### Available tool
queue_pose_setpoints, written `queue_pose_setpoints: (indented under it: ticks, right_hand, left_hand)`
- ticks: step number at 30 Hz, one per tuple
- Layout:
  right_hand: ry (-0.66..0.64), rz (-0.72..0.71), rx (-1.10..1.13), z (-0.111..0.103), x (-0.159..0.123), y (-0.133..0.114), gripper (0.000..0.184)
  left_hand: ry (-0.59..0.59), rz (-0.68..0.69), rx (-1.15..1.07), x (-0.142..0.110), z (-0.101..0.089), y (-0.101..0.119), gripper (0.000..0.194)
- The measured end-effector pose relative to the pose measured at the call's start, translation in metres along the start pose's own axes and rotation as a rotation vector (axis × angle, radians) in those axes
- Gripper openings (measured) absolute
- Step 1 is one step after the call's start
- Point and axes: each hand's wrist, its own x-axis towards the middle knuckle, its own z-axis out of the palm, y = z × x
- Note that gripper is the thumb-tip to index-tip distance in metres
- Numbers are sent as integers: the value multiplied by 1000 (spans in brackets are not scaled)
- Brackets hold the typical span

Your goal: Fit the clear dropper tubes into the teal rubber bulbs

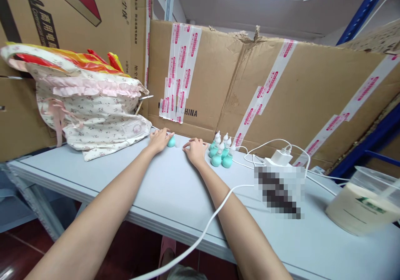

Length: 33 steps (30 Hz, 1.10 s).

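Note:
My left hand (159, 141) is at the back of the grey table, its fingers and thumb around a small teal rubber bulb (171, 141). A pale, translucent tip seems to point right from that bulb, too faint to make out well. Just to the right, my right hand (196, 151) rests on the tabletop with thumb and fingers apart, and I see nothing in it. Beside it stands a cluster of several teal bulb syringes (227, 160) with white nozzles pointing up. The undersides of both hands are hidden.
A floral cloth bag (96, 113) stands at the left. Cardboard (206, 84) walls the back. A white charger (281, 157) with looping cables is on the right, near a blurred-out patch. A measuring jug (359, 213) of cream liquid stands far right. A white cable (200, 238) crosses in front.

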Motion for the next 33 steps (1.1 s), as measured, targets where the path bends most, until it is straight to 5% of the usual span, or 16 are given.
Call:
queue_pose_setpoints:
  ticks: [17, 24, 28, 33]
  right_hand:
    - [42, 79, 33, 10, 4, -2, 13]
    - [166, 171, 86, 3, -5, 3, 27]
    - [97, 305, 117, 8, -5, 8, 36]
    - [-19, 344, 144, 10, 0, 10, 17]
  left_hand:
    - [-12, -30, -59, 1, 1, -2, 47]
    - [4, -37, -60, 2, 1, -4, 47]
    - [0, -36, -60, 2, 1, -4, 47]
    - [-4, -28, -52, 2, 2, -5, 47]
